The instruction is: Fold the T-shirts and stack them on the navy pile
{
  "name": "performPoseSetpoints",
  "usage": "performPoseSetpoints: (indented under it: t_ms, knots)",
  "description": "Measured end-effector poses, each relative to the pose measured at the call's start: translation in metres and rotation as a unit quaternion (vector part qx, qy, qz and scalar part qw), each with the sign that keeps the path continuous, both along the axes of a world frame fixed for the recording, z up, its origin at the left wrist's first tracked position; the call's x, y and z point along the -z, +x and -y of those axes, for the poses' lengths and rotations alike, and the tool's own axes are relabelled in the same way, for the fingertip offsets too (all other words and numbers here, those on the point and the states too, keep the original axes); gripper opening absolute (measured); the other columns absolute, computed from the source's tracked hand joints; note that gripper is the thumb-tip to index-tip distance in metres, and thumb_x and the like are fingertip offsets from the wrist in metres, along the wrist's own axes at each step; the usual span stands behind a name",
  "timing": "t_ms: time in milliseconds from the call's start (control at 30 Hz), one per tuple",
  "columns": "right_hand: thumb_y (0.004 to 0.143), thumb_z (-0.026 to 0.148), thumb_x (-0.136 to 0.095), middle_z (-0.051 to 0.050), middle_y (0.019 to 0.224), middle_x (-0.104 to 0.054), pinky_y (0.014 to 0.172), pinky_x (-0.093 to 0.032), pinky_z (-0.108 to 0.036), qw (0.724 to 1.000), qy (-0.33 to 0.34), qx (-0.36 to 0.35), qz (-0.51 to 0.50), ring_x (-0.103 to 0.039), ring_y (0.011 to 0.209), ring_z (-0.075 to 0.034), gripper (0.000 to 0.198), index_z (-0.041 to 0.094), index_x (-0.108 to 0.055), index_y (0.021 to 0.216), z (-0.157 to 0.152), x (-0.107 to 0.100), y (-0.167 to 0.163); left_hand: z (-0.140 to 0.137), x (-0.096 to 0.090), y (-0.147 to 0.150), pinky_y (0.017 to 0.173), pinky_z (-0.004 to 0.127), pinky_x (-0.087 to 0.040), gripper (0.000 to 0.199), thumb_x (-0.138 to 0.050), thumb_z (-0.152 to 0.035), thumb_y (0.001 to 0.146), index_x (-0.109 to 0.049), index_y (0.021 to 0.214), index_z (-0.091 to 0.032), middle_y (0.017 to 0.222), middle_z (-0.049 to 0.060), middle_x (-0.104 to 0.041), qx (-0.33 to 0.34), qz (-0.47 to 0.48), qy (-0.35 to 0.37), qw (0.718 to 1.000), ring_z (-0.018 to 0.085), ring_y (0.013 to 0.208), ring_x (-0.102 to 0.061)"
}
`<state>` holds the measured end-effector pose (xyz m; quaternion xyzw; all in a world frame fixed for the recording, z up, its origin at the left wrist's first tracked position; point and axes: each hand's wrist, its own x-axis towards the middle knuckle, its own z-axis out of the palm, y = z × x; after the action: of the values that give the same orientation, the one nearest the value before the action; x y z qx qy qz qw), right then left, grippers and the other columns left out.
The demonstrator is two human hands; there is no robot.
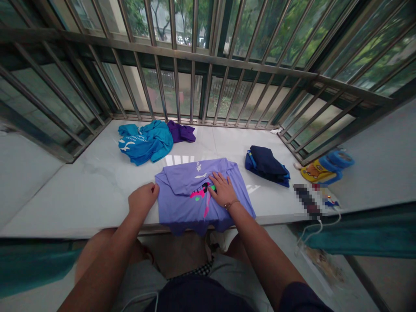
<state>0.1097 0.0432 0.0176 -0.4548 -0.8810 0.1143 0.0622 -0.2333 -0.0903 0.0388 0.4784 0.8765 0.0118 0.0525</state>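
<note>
I see the purple shirt lying on the sill under both hands. My right hand presses flat and open on it; my left hand, curled, pinches its left edge.

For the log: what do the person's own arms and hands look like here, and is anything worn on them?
Both forearms are bare, with no gloves and no rings that can be made out. The right hand has a thin bracelet at the wrist. The left hand and its wrist show nothing worn. A dark navy short sleeve covers the right upper arm at the frame's bottom edge; the left upper arm is out of view.
</note>
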Motion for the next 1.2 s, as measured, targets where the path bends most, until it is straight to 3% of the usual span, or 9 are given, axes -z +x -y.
performPoseSetpoints:
  t_ms: [400, 800, 1200]
  knots:
    - [0.111, 0.054, -0.043, -0.005, 0.18, -0.031, 0.136, -0.011, -0.06, 1.0, -0.008, 0.002, 0.009, -0.022, 0.168, -0.026, 0.063, 0.031, -0.043, 0.17, 0.001, -0.0043, -0.0007, 0.0004, -0.0016, 0.0009, 0.059, 0.034, -0.029, 0.056, -0.031, -0.054, 0.108, -0.076, 0.094, -0.025, 0.101, 0.011, -0.081, -0.001, -0.005, -0.004, 1.0, 0.03, 0.091, -0.075]
    - [0.111, 0.055, -0.044, -0.005, 0.179, -0.034, 0.136, -0.011, -0.06, 1.0, -0.004, -0.001, -0.008, -0.024, 0.168, -0.026, 0.062, 0.03, -0.045, 0.168, 0.0004, -0.0024, 0.0007, -0.0005, -0.0039, 0.0011, 0.066, 0.033, -0.039, 0.057, -0.032, -0.054, 0.108, -0.08, 0.099, -0.025, 0.106, 0.013, -0.082, -0.007, 0.011, -0.013, 1.0, 0.03, 0.093, -0.074]
    - [0.11, 0.051, -0.047, -0.004, 0.177, -0.038, 0.136, -0.012, -0.058, 1.0, 0.0, 0.004, -0.021, -0.028, 0.166, -0.027, 0.058, 0.029, -0.05, 0.165, 0.0009, -0.0026, 0.0, -0.0003, -0.0003, -0.0006, 0.065, 0.033, -0.038, 0.056, -0.033, -0.055, 0.107, -0.079, 0.095, -0.025, 0.104, 0.013, -0.082, -0.009, 0.008, -0.003, 1.0, 0.031, 0.092, -0.074]
